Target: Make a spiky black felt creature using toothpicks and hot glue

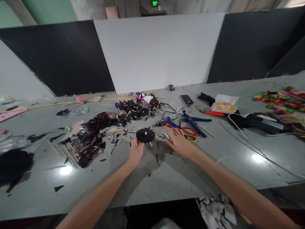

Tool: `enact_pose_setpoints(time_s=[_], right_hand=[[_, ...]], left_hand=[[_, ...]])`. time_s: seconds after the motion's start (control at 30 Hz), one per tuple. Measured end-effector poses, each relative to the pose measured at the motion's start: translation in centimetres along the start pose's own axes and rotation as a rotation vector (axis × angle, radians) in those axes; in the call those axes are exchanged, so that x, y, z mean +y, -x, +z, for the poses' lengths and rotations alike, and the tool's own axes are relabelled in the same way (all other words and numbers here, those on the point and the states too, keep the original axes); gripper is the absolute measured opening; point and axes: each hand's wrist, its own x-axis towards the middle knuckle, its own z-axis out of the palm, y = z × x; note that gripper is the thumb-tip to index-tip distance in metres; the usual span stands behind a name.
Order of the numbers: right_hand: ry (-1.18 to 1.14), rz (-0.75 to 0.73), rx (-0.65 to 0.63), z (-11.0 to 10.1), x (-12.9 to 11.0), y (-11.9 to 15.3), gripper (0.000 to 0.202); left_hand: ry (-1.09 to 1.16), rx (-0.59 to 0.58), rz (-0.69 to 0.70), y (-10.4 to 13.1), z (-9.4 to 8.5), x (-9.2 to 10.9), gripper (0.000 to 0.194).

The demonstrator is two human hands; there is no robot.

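Note:
My left hand [136, 152] grips a black disc [145, 135] from below, near the middle of the table. A small white spot marks the disc's top, and thin wooden sticks poke out around its rim. My right hand [178, 140] reaches over the table to the right of the disc, fingers stretched out, with nothing seen in it. Beside its fingertips lies a white ring [162, 135], perhaps a tape roll. A blue glue gun [169, 122] lies just beyond that hand. Scissors with red and yellow handles [190, 131] and blue pliers [194, 124] are on its right.
Dark crumpled pieces with sticks [90, 140] spread over the left and centre. A phone [186, 100], a food packet [224, 107] and a red-handled cutter [214, 113] lie farther right. Cables [247, 140] cross the right side. Upright black and white panels [159, 54] border the back.

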Motion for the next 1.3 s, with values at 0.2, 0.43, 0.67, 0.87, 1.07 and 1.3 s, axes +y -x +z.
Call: enact_pose_setpoints(time_s=[0.2, 0.43, 0.67, 0.87, 1.07, 1.3], right_hand=[[0.201, 0.194, 0.081, -2.2, 4.5, -0.7, 0.042], [0.364, 0.563, -0.089, -3.5, 13.6, 1.8, 0.073], [0.305, 0.639, -0.202, -3.0, 17.9, 2.8, 0.103], [0.363, 0.701, -0.232, -3.8, 17.2, 2.2, 0.101], [0.3, 0.82, -0.312, -3.8, 17.4, 2.3, 0.104], [0.352, 0.836, -0.13, -4.3, 16.6, 2.3, 0.107]], left_hand=[[-0.013, -0.022, 0.029, 0.3, 0.1, 0.4, 0.023], [-0.016, -0.038, 0.015, 0.5, 0.1, 0.3, 0.026], [-0.024, -0.042, 0.003, 0.4, 0.0, 0.3, 0.028], [-0.046, -0.047, 0.007, 0.3, -0.1, 0.4, 0.025], [-0.039, -0.057, 0.032, -0.1, -0.1, -0.7, 0.023], [-0.02, -0.065, 0.011, 0.3, 0.0, -0.3, 0.022]])
